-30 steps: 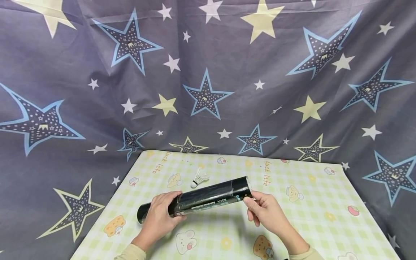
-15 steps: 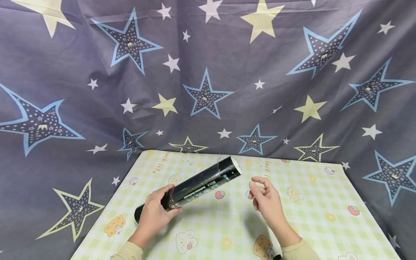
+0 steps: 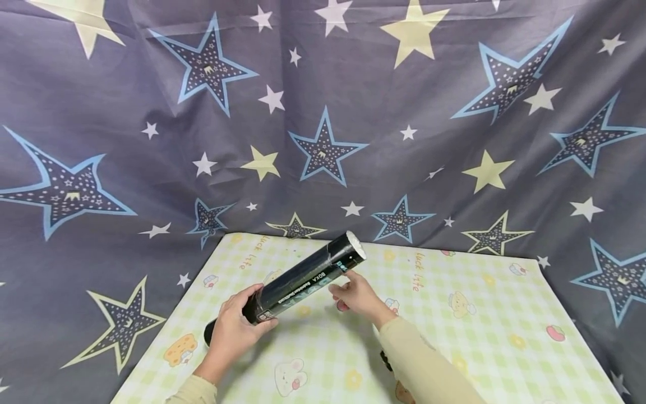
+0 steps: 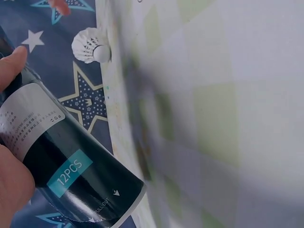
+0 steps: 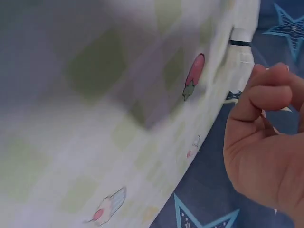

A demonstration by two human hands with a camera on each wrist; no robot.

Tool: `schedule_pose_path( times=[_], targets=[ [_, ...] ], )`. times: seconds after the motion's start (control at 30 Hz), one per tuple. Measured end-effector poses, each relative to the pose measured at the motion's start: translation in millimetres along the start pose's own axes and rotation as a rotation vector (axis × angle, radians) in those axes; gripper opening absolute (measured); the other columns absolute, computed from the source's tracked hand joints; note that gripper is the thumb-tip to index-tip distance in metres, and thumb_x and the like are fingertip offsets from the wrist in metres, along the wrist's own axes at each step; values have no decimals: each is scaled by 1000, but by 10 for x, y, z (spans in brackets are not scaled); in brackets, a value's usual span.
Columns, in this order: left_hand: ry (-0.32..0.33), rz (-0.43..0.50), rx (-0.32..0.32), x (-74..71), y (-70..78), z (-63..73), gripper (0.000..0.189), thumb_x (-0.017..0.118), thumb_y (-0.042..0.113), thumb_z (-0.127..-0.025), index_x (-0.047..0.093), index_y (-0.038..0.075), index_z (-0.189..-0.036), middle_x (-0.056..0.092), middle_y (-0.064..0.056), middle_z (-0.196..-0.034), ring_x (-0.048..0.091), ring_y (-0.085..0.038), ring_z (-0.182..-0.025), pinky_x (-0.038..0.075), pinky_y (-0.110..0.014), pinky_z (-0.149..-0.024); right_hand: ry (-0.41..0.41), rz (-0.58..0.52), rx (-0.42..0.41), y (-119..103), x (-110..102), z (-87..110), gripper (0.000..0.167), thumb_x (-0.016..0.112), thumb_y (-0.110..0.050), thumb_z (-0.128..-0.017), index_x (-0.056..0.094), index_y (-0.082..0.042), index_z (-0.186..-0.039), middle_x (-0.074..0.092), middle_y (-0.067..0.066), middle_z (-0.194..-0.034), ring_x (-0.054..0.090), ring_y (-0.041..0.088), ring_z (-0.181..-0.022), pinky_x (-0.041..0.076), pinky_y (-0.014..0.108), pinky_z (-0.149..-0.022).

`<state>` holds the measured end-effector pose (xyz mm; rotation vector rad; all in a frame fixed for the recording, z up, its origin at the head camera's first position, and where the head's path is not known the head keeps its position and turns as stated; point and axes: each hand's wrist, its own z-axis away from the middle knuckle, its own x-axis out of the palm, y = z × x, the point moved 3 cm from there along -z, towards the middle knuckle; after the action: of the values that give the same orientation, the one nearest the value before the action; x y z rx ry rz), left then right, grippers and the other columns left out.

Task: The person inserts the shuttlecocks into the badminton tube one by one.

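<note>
My left hand grips a black shuttlecock tube around its lower part. The tube is tilted, its whitish end up and to the right, its other end low at the left. My right hand is just below and right of the raised end. In the right wrist view its fingers are bent, with nothing seen between them. A white feather shuttlecock lies on the table beyond the tube in the left wrist view. The right wrist view shows that shuttlecock past my fingertips; the tube hides it in the head view.
A table with a green checked cartoon cover lies under both hands. Behind it hangs a dark grey curtain with stars. A small black object shows beside my right forearm.
The tube's right end has risen and shifted left, tilting it more steeply. My right hand has left that end and moved left, reaching further forward beneath it. My left hand keeps its grip.
</note>
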<state>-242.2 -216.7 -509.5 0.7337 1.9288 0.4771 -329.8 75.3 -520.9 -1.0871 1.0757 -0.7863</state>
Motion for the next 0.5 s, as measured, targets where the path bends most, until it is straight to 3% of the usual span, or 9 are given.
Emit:
schedule_pose_path(
  times=[0.07, 0.2, 0.37, 0.5],
  targets=[
    [4, -8, 0, 4, -12, 2, 89, 105, 25, -65, 66, 18, -144, 72, -5, -141, 65, -36, -128, 48, -53, -107, -33, -46, 22, 3, 77, -122, 49, 68, -14, -104, 53, -7, -150, 55, 2, -58, 46, 10, -45, 44, 28, -49],
    [19, -11, 15, 17, -33, -7, 88, 105, 24, -64, 66, 17, -143, 73, -5, -140, 66, -36, -127, 49, -55, -106, -25, -66, 113, 2, 158, -300, 17, 66, -19, -102, 67, -5, -111, 51, -1, -54, 39, 7, -41, 32, 26, -43],
    [27, -32, 38, 73, -55, 18, 90, 105, 26, -62, 67, 19, -143, 73, -4, -139, 66, -35, -127, 47, -48, -106, 25, -114, 129, 42, 198, -363, 16, 58, -10, -103, 73, -6, -99, 60, 1, -60, 46, 7, -47, 31, 22, -44],
    [40, -59, 69, 117, -45, 37, 91, 106, 28, -61, 67, 19, -142, 74, -5, -137, 67, -34, -127, 42, -43, -106, -42, -154, 53, -25, 257, -328, 22, 59, -2, -98, 69, -11, -81, 57, -5, -59, 46, 7, -52, 35, 19, -52]
  ],
)
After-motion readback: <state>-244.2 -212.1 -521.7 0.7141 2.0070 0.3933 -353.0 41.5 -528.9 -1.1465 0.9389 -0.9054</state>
